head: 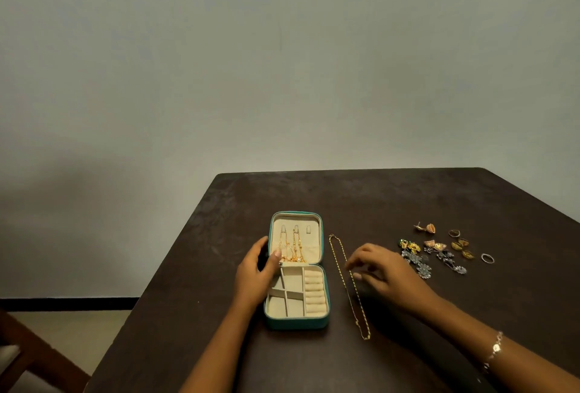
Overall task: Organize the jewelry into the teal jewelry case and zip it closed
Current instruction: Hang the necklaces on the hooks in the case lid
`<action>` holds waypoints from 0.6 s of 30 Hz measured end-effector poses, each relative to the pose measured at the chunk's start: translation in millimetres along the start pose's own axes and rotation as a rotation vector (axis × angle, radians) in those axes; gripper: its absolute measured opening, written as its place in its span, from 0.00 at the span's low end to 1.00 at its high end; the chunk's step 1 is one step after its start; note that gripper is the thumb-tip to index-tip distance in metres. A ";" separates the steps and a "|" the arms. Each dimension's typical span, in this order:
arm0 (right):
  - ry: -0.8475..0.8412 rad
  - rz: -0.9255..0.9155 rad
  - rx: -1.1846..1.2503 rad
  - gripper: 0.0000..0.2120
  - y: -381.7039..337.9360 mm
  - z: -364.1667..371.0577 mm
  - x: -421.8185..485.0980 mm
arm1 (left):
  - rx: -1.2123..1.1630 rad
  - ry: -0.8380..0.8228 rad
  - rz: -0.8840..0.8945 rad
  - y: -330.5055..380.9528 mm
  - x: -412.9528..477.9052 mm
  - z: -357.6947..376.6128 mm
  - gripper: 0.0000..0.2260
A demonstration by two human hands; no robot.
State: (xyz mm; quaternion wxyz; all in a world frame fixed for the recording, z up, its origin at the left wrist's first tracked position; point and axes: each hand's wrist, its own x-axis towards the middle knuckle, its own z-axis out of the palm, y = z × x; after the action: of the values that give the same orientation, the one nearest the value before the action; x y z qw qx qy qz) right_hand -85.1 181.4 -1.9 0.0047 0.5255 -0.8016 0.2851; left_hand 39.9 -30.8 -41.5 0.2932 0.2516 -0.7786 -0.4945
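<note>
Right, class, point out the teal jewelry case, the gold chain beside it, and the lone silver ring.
teal jewelry case [295, 324]: head view, near outer wall.
gold chain [358, 323]: head view, lower stretch.
silver ring [483, 257]: head view, band's left edge.

bare table [361, 201] lies beyond the open case [296, 325]; chain [353, 298] and earrings [439, 251] crowd its right.

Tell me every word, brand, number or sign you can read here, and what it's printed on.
None can be read.
The teal jewelry case shows no brand or label on its shell or cream lining.
The dark table and grey wall carry no writing.
The round charm on the bracelet at the right wrist is too small to tell whether it bears marks.
</note>
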 end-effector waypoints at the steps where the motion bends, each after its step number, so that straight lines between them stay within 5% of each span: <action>1: -0.014 -0.009 0.007 0.06 2.0 1.5 -9.9 | -0.017 0.014 -0.017 1.3 0.2 -0.2 0.21; 8: -0.132 -0.101 -0.057 0.12 14.1 16.1 -67.1 | -0.105 0.073 -0.069 1.6 1.6 -2.2 0.18; 14: 0.000 -0.245 -0.156 0.12 15.5 17.7 -85.5 | -0.151 0.107 -0.093 5.3 3.7 -9.6 0.18; 18: 0.031 -0.289 -0.193 0.18 21.7 11.5 -103.0 | -0.056 0.149 0.054 27.5 4.2 -16.7 0.17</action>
State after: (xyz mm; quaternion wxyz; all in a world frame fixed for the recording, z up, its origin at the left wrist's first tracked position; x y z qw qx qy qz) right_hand -54.0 268.7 -53.0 0.1083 0.6278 -0.7414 0.2111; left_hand 46.0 -33.4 -9.7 0.3707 0.2584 -0.7468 -0.4880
